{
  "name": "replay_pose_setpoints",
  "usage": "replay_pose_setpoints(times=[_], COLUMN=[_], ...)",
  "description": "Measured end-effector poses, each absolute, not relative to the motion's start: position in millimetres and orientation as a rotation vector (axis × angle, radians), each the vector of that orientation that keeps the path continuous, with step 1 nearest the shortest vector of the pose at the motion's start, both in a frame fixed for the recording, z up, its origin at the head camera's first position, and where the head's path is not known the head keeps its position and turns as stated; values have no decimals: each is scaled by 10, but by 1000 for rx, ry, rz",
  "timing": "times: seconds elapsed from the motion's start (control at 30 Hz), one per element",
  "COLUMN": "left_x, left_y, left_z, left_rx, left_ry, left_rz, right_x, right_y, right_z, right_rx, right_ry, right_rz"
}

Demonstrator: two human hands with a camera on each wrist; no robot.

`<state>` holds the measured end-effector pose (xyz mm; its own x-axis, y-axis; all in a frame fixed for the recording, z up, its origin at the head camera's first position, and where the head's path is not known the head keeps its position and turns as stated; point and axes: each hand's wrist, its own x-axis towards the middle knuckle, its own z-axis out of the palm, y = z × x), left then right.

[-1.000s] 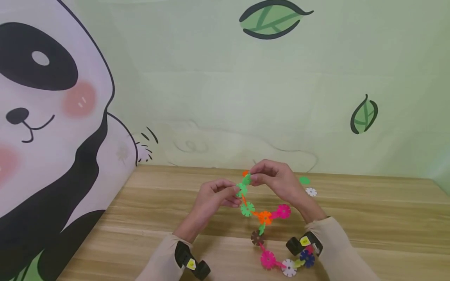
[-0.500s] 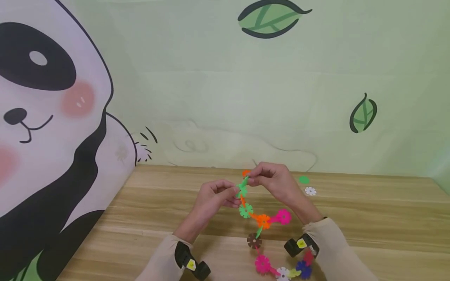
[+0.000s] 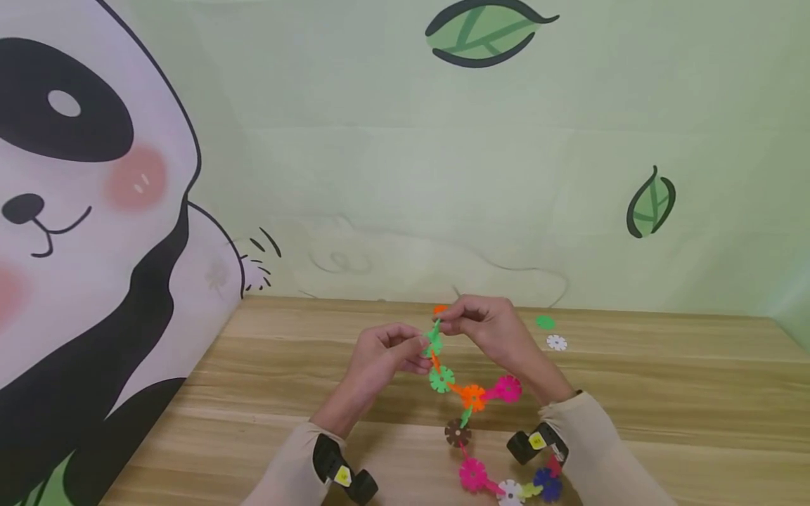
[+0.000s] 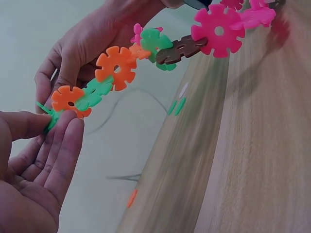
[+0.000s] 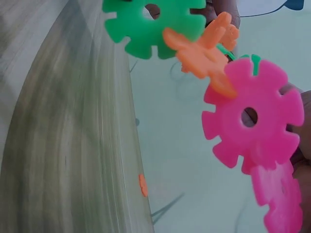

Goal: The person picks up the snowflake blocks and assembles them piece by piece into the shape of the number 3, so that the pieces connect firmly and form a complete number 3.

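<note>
My left hand [image 3: 386, 358] pinches a green slotted plastic disc [image 3: 433, 345] at the upper end of a colourful chain of interlocking flower-shaped discs. At that disc's top edge my right hand [image 3: 490, 329] pinches a second green disc [image 3: 436, 327], seen nearly edge-on; whether their slots are joined cannot be told. Below hang orange [image 4: 117, 68], green, brown [image 3: 458, 432], pink [image 3: 472, 474], white and blue [image 3: 548, 485] discs, with a short pink branch [image 3: 508, 388] to one side. The right sleeve partly hides the chain's far end. In the left wrist view, fingers cover most of the pinched disc.
On the wooden table [image 3: 285, 393] lie loose discs near the back edge: a green one [image 3: 545, 322], a white one [image 3: 557, 342] and an orange one [image 3: 440, 309] behind the hands. A printed panda backdrop stands behind and at left.
My right hand has moved slightly left and down, and its green disc has turned from face-on to nearly edge-on. The lower chain has swung a little down and left. My left hand stays almost still.
</note>
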<state>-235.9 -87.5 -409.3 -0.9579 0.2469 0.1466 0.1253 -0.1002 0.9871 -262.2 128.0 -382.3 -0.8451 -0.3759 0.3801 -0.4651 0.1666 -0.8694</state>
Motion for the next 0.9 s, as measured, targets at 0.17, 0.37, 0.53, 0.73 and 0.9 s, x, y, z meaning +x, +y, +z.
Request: replay_pose_setpoints(times=[0.17,0.37,0.53,0.73,0.9], left_x=[-2365,-2370,-2372,-2382,-2386], left_y=[-888,-884,-879,-898,-914], left_z=[-4101,-4109,-4109,-4111,-4111], left_rx=[442,464,455,444,461], left_ry=[2040,2021,2021,2061,2052], left_rz=[2212,2182,2155,2146,2142], right_x=[-2620,-2601,-2586,-2570,-2561], right_y=[1286,1306,1322,1327,1327], right_z=[-3806,-3762,-3733,-3709,-3700], right_rx=[896,983,997,986,1006], right_ry=[-2348,-2391,-2440,-2502,-2530], right_rz=[1786,1723,1714,1687,1619])
